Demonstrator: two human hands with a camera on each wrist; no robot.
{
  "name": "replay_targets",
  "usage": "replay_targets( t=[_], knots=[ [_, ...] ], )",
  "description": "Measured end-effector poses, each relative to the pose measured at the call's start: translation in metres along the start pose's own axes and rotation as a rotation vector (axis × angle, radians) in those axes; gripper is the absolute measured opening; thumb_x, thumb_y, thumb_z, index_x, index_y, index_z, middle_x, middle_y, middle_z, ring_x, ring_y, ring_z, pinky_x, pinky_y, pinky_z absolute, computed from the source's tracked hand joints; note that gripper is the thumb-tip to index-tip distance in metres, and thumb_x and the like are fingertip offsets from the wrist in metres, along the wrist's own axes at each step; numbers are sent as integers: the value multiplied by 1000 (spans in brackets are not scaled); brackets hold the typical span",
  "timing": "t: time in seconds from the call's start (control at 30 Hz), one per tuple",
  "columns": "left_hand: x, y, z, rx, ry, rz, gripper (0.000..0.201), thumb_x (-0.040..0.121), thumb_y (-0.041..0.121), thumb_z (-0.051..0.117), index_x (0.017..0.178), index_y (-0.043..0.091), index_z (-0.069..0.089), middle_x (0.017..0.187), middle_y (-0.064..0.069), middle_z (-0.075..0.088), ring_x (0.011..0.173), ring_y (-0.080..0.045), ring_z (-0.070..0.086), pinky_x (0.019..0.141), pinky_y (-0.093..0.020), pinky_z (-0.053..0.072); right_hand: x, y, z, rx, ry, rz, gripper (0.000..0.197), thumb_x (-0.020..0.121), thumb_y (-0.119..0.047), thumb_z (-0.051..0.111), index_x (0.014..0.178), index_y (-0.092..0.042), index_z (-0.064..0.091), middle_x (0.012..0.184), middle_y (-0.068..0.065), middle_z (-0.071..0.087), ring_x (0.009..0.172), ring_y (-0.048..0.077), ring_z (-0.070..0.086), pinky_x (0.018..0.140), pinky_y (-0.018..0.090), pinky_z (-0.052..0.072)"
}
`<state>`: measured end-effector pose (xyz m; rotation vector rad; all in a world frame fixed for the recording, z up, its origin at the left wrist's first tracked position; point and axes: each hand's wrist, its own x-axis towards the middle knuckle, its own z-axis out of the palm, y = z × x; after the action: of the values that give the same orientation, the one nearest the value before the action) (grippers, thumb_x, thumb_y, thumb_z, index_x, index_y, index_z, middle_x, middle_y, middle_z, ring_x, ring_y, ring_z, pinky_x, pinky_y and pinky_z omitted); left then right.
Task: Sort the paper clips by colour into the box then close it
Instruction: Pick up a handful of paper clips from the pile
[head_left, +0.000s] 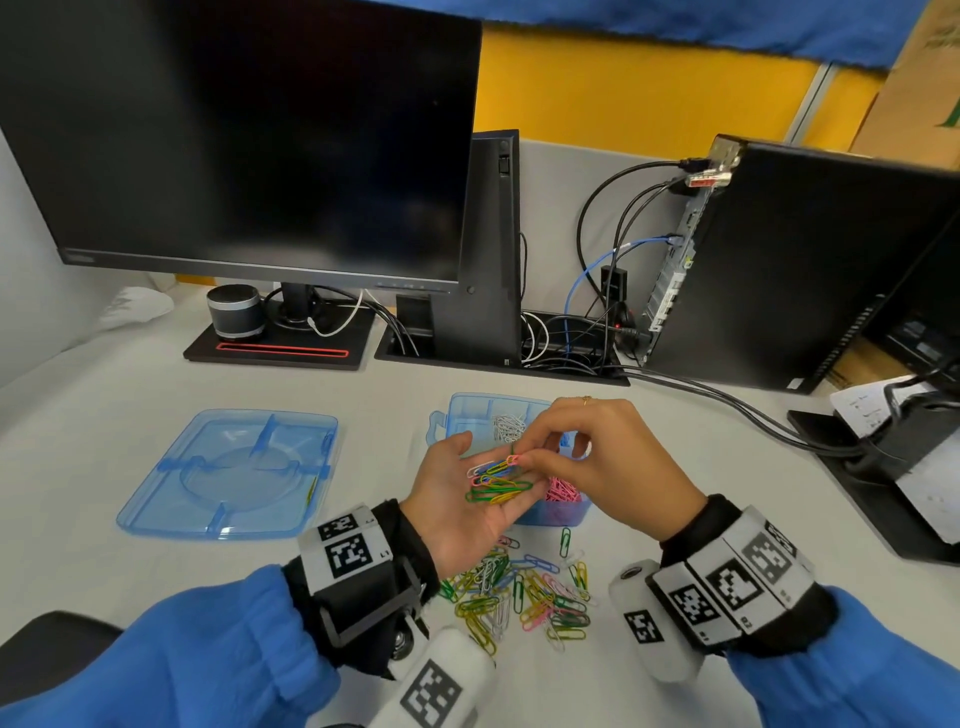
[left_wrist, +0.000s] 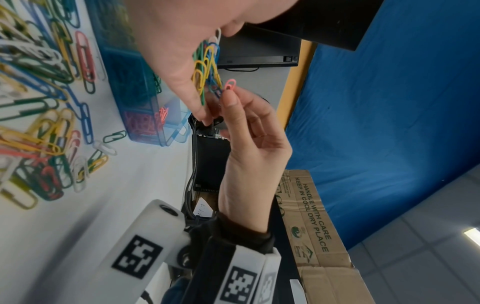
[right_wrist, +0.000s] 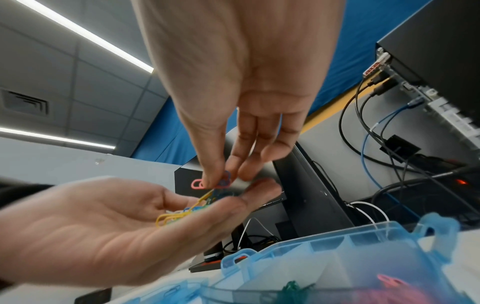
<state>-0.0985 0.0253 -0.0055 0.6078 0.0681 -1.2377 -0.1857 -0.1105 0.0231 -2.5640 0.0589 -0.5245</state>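
Above the open box (head_left: 441, 426), the left hand (head_left: 457, 499) lies palm up, its fingers relaxed and cupping a small mixed bundle of paper clips (head_left: 497, 480): green, yellow, white, blue and pink, too tangled to count. The right hand (head_left: 597, 457) hangs just beside and over it, thumb and forefinger pinching one pink clip (head_left: 513, 459) at the far end of the bundle; a blue one may be caught with it, by the right wrist view. That clip's long axis runs roughly along the palm, toward the fingertips. The pink compartment (head_left: 563, 491) lies directly below and a little nearer the person, so the right hand is the nearer one for the drop. One lid (head_left: 228, 473) rests well to the left on the tabletop (head_left: 104, 415). One loose pile (head_left: 519, 592), several dozen clips, waits near the wrists.
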Motion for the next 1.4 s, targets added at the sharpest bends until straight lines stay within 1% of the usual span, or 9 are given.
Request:
replay_targets(
  t=[0.2,0.33,0.47,0.6,0.8,0.93,1.0,1.2,1.4],
  knots=[
    [2,1,0,64,40,11,51,103,27,29,108,-10,64,115,-23,66,109,-28,59,97,-37,48,-1,-3,-3,96,-55,48,3,84,-16,72,83,-16,75,77,-10,71,74,3,63,63,8,41],
    [4,0,-1,145,117,21,39,103,20,33,111,-5,62,111,-21,68,105,-30,64,86,-34,54,0,0,-6,226,57,127,4,85,-10,70,82,-13,70,72,-1,72,67,9,68,62,12,47],
    [6,0,-3,140,165,9,53,105,32,25,121,-6,58,116,-23,66,113,-34,60,88,-36,49,1,23,-5,96,196,258,8,83,-7,69,78,-13,68,69,1,70,60,13,67,64,22,55],
    [5,1,-2,115,123,4,69,102,50,22,123,-7,55,122,-25,62,121,-36,55,92,-38,46,-4,36,0,-122,39,315,6,85,-15,68,85,-19,73,78,-6,71,72,4,65,71,13,52],
    [1,0,1,35,9,-34,87,95,65,25,123,-12,54,127,-30,57,117,-37,54,102,-41,41,0,9,-3,-48,-34,18,13,86,-21,70,97,-23,75,93,-10,68,87,5,61,72,12,47],
    [-3,-1,3,-35,-84,-46,92,93,67,28,109,-17,61,110,-28,63,92,-36,67,94,-41,50,-1,5,6,-52,-93,-50,12,81,-19,75,92,-21,76,91,-7,65,83,7,59,72,12,44],
    [-4,-1,5,-31,-85,-43,90,93,65,30,107,-18,62,112,-30,63,90,-36,69,88,-46,51,-1,6,5,-46,-69,-29,7,80,-15,74,86,-19,74,85,-8,64,80,5,57,70,11,43],
    [-3,0,3,9,-52,-18,73,99,52,29,122,-13,54,129,-28,56,129,-32,49,103,-42,43,-1,6,0,66,-45,55,11,84,-15,72,93,-19,76,77,-12,66,74,3,59,65,9,42],
    [1,0,2,116,44,34,47,104,25,29,121,-6,60,125,-22,61,112,-27,58,95,-35,49,-1,5,-2,46,-87,62,22,86,-13,68,98,-29,76,83,-13,72,77,3,62,68,12,46]
  ],
)
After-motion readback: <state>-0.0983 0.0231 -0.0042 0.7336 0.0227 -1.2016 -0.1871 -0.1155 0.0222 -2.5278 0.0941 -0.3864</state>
